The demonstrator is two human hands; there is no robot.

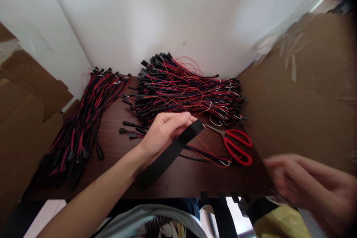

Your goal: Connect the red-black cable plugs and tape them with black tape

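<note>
The desk (pixel 117 163) is dark, smooth wood with a dull sheen. The strap (pixel 170 152) looks like matt black cloth. The scissors (pixel 237 147) have glossy red plastic handles. Rough brown cardboard (pixel 301 96) stands at the desk's right edge.

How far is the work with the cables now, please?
Seemingly done: the aligned cable bundle lying at the left. In hand: the left hand holds a black strap; the right hand is blurred, holding nothing visible. Left: the big loose pile behind, untied, beside the red scissors.

Soft, even light brightens the white wall (pixel 173 18), while the dark table (pixel 181 178) stays dim. The right hand (pixel 309 184) is motion-blurred, and the edges bow outward.
</note>
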